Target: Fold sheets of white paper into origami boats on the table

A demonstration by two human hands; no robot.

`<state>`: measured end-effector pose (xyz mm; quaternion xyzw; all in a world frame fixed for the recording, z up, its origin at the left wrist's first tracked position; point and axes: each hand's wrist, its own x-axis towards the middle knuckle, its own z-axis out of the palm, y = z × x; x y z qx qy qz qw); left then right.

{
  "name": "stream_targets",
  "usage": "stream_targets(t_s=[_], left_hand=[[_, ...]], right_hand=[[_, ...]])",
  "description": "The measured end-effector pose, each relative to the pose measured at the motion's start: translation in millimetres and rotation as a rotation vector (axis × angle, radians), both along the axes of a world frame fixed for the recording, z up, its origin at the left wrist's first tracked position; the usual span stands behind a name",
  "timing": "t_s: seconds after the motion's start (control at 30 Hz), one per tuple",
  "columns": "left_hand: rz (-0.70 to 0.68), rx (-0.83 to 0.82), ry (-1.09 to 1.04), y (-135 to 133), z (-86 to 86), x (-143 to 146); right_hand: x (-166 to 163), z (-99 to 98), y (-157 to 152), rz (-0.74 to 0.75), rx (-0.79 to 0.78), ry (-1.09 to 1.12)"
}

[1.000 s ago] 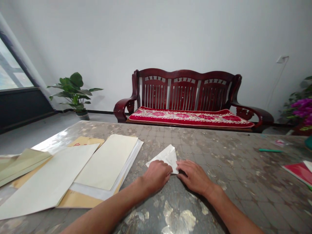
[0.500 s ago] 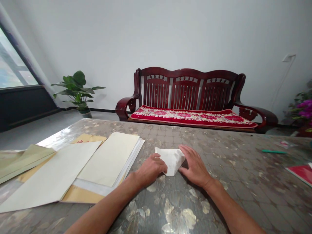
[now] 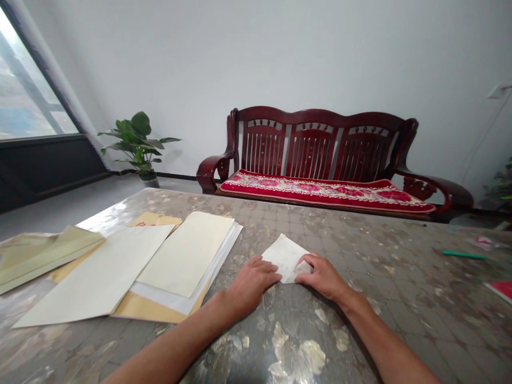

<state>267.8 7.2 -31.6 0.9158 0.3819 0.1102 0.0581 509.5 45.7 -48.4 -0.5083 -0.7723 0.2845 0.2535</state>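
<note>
A small folded piece of white paper (image 3: 285,254) lies on the patterned tabletop in front of me, one corner pointing away. My left hand (image 3: 256,280) rests palm down at its left side, fingers stretched over the paper's left edge. From the right, my right hand (image 3: 321,274) has thumb and index finger brought together on the paper's right edge, the index finger bent over its top. The paper's left and right corners are partly hidden under the fingers.
To the left lie cream sheets (image 3: 188,256), a brown envelope (image 3: 154,314) and an olive-coloured folder (image 3: 52,256). A green pen (image 3: 464,254) and a red booklet (image 3: 501,290) are at the right. Beyond the table (image 3: 384,250) stands a wooden bench (image 3: 312,144).
The paper, raised and partly folded up before, now lies flatter and turned with a corner pointing away. My right hand has closed in on its edge; my left has flattened. The view has shifted slightly.
</note>
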Motion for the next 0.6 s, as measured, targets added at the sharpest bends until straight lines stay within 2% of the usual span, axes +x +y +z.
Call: stream_targets(t_s=[0.33, 0.6], left_hand=[[-0.020, 0.001, -0.044, -3.7, -14.8, -7.6], [-0.052, 0.003, -0.053, -0.2, -17.8, -6.4]], right_hand=[[0.6, -5.3, 1.6, -0.002, 0.025, -0.034], [-0.4, -4.9, 1.3, -0.010, 0.069, -0.112]])
